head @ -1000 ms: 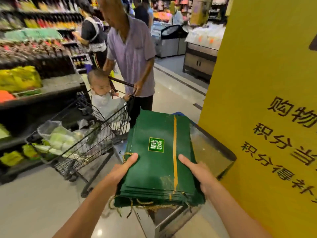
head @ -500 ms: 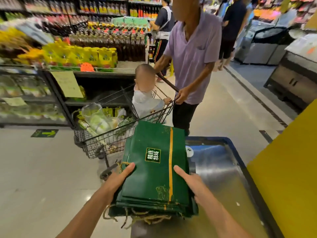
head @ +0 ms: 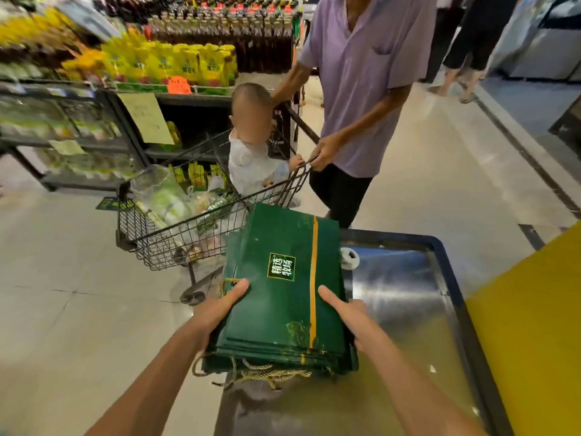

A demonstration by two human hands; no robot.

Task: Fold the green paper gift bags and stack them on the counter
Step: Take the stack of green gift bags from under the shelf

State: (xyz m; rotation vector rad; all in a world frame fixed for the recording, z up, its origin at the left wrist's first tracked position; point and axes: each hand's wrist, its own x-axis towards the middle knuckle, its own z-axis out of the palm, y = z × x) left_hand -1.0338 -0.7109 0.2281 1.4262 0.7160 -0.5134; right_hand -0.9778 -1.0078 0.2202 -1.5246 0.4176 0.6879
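The stack of flat-folded dark green paper gift bags (head: 276,303) lies flat over the left part of the brushed steel tabletop with a dark raised rim (head: 402,294). Its left edge seems to hang past the tabletop's side. Whether it already rests on the steel or is held just above it cannot be told.

Its long axis runs from 6 o'clock to 12 o'clock, leaning a touch toward 1. The narrow orange stripe (head: 312,278) follows that line, and a small square printed label (head: 280,267) sits left of it. The gold cord handles (head: 267,372) spill out at the 6 o'clock end, so the bag mouths face the person and the bottoms point away.

The left hand (head: 217,313) grips the stack's 9 o'clock edge with its thumb laid on top. The right hand (head: 349,313) grips the 3 o'clock edge the same way. The fingers of both are hidden underneath.

Folding looks done for these bags, and the step in hand is setting the pile down. The next move probably calls for shifting it toward 3 o'clock so it sits fully on the steel, then squaring the edges and letting go.

At 10 o'clock stands a wire shopping cart (head: 176,234) with a small child (head: 251,152) in it, pushed by a person in a purple shirt (head: 367,73). A yellow panel (head: 534,325) rises at 3 o'clock.
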